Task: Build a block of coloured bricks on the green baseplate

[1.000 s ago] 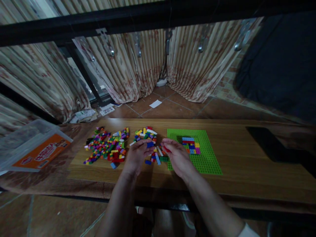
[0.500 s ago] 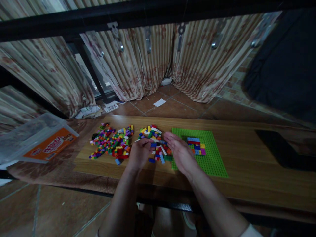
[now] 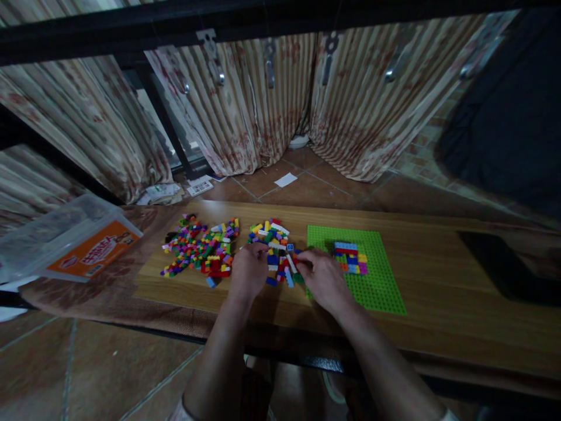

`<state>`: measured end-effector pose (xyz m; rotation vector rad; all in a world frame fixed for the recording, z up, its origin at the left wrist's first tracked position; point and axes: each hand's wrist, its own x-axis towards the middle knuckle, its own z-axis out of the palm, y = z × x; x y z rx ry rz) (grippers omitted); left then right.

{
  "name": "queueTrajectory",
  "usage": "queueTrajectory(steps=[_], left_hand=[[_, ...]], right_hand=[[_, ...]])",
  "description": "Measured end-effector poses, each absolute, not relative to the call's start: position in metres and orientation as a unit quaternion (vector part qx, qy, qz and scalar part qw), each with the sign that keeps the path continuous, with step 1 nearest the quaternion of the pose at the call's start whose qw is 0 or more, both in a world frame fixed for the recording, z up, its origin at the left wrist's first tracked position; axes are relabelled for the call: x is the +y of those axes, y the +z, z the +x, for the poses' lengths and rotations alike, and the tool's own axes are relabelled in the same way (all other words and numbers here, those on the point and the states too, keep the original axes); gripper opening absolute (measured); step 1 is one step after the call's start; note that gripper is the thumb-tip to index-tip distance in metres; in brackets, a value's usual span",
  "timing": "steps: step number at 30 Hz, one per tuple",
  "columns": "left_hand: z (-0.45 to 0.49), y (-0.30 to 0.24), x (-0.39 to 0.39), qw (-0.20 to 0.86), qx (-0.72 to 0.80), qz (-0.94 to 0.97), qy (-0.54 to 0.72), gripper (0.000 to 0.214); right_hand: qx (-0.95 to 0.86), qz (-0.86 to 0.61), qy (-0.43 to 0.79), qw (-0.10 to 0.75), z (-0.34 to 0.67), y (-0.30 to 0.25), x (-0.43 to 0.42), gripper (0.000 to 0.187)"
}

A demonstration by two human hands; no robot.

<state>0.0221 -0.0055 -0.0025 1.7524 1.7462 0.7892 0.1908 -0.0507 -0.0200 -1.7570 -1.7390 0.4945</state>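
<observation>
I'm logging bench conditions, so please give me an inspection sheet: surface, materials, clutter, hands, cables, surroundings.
Surface: wooden board.
Materials: left brick pile; right brick pile; green baseplate bearing a multicoloured brick build.
Clutter: plastic box at left; dark flat object at right.
Hands: left hand and right hand flank the right pile; grip unclear.
Cables: nothing seen.
Surroundings: striped curtains; tiled floor.

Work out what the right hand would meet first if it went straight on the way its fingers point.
The right hand would probably meet the nearer pile of loose building bricks, perhaps the long white brick first; depth is unclear, so it might pass above them.
</observation>
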Motion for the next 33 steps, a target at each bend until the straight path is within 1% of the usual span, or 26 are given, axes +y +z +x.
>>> queueTrajectory(steps=[3, 9, 14, 19, 24, 30, 33], left_hand=[[0.022, 0.001, -0.007, 0.28, 0.641, 0.65, 0.297, 0.024], [0.028, 0.002, -0.01, 0.302, 0.597, 0.665, 0.333, 0.023], [0.034, 0.004, -0.015, 0.301, 0.554, 0.722, 0.285, 0.027], [0.036, 0.005, -0.018, 0.263, 0.538, 0.767, 0.229, 0.029], [0.04, 0.003, -0.018, 0.221, 0.536, 0.794, 0.184, 0.028], [0.041, 0.002, -0.018, 0.197, 0.539, 0.801, 0.173, 0.024], [0.041, 0.002, -0.018, 0.197, 0.54, 0.799, 0.173, 0.021]], right_hand=[[-0.662, -0.674, 0.181, 0.274, 0.19, -0.022, -0.052, 0.018], [-0.666, -0.67, 0.185, 0.271, 0.193, -0.024, -0.053, 0.02], [-0.676, -0.665, 0.17, 0.267, 0.188, -0.022, -0.053, 0.024], [-0.684, -0.655, 0.166, 0.275, 0.186, -0.018, -0.055, 0.027], [-0.681, -0.663, 0.159, 0.268, 0.189, -0.02, -0.055, 0.026], [-0.687, -0.661, 0.161, 0.256, 0.187, -0.019, -0.054, 0.024], [-0.688, -0.651, 0.165, 0.276, 0.191, -0.016, -0.055, 0.027]])
